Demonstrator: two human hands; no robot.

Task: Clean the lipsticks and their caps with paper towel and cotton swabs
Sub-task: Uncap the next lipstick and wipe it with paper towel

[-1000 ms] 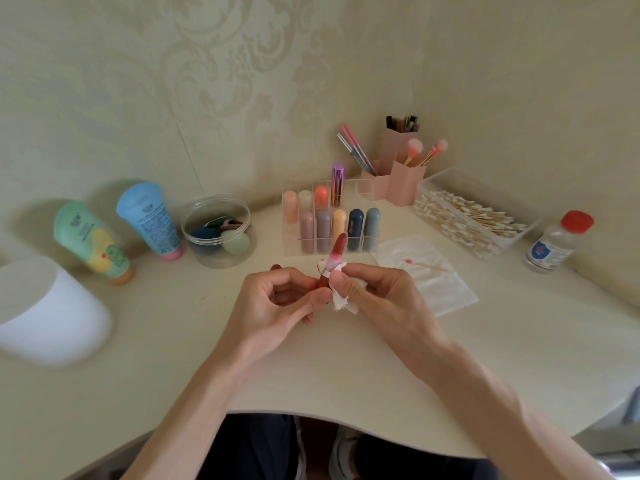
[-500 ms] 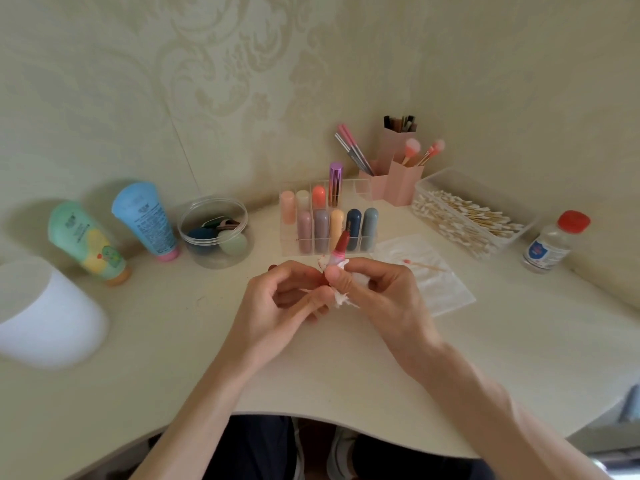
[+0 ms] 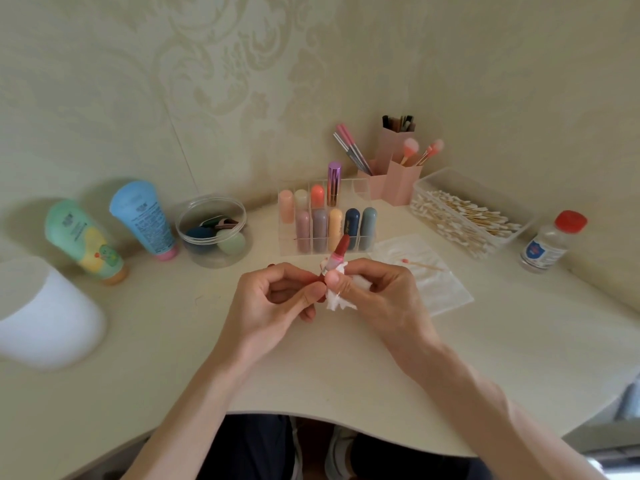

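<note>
- One red lipstick [image 3: 340,250], uncapped, tilts above the worktop [image 3: 519,341], its base pinched by the left hand [image 3: 277,301].
- The right hand [image 3: 382,296] pinches one paper towel wad [image 3: 337,302] round its collar.
- Nine capped lipsticks [image 3: 352,223] stand in one clear organizer [image 3: 286,244] behind.
- One cotton swab [image 3: 420,265] lies on one paper towel sheet [image 3: 441,291].

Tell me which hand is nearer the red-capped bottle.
Right. The red-capped bottle stands off to the right of the right hand, which pinches paper towel; the left hand, gripping the lipstick, is farther away, beyond the right hand.
</note>
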